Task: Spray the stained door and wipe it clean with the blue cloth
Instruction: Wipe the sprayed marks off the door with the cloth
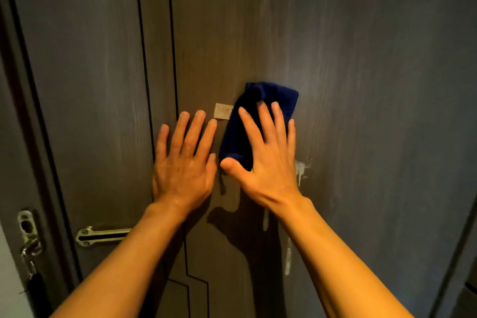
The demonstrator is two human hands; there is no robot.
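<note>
The right hand [268, 160] lies flat with fingers spread, pressing the blue cloth [258, 116] against the dark wood-grain door [361, 85]. At nine o'clock of it, the left hand [184, 162] rests spread and empty on the door. White drips [300, 170] run down at four o'clock of the cloth. A pale sticker [222, 111] sits touching the cloth's nine o'clock edge.
</note>
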